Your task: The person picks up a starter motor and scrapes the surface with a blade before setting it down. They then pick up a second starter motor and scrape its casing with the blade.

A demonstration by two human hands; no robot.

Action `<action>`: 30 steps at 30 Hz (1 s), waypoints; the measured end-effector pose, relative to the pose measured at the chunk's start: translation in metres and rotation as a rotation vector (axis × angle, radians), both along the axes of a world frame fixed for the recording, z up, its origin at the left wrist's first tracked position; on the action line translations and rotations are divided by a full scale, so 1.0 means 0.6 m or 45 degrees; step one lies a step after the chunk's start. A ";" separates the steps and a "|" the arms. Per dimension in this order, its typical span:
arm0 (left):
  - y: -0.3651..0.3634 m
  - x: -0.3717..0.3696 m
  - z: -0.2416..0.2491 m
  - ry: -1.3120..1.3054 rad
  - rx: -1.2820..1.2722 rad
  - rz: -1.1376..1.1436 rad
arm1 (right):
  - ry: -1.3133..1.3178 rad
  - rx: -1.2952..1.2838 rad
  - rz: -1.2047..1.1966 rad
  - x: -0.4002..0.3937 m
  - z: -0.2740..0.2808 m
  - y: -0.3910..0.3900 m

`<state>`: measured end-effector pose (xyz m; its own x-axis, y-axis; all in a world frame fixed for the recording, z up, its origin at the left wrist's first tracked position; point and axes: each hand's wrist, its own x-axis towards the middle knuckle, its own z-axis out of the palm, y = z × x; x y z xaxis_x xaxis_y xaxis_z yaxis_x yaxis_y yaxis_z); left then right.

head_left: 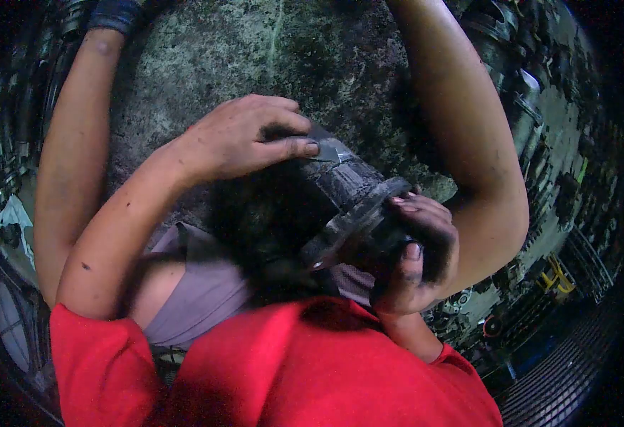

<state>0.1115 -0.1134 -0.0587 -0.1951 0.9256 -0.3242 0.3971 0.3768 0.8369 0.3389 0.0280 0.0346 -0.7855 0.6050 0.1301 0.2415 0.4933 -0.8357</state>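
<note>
A dark, greasy cylindrical metal part with a wide flange (354,186) lies slanted between my hands, over my lap. My right hand (422,249) is wrapped around its near end below the flange, thumb on the body side and fingertips at the flange edge. With thumb and fingers pressed together, my left hand (251,139) pinches a small flat grey piece (332,152) against the far end of the cylinder. Both hands have black grime on the fingers. Shadow hides the underside of the metal part.
My bare legs stretch out on both sides over a stained concrete floor (255,50). Metal parts (529,99) crowd the right side, with a yellow object (555,274) and a dark grating (564,377) lower down. A white cloth (14,220) lies at far left.
</note>
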 end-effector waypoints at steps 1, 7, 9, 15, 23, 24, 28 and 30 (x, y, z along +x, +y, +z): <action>-0.006 0.003 -0.007 0.063 0.061 0.030 | 0.008 -0.006 0.003 0.001 -0.001 0.000; -0.016 -0.002 -0.016 0.055 0.109 -0.012 | 0.003 0.010 0.010 0.000 0.000 0.000; -0.012 0.001 -0.009 0.058 0.081 0.022 | 0.003 0.011 0.003 0.001 0.000 0.000; -0.002 -0.011 0.009 0.007 0.001 0.002 | 0.001 0.025 0.000 0.005 -0.001 0.002; -0.009 0.002 -0.016 0.026 0.146 0.069 | 0.033 -0.015 -0.019 0.006 -0.005 0.000; -0.012 0.004 -0.017 0.051 0.141 0.086 | 0.034 -0.012 -0.018 0.005 -0.004 -0.002; -0.015 0.003 -0.022 0.054 0.131 0.074 | -0.003 -0.006 -0.035 0.001 0.000 -0.003; -0.024 0.002 -0.022 0.081 0.119 0.052 | -0.009 -0.006 -0.030 0.001 0.001 -0.002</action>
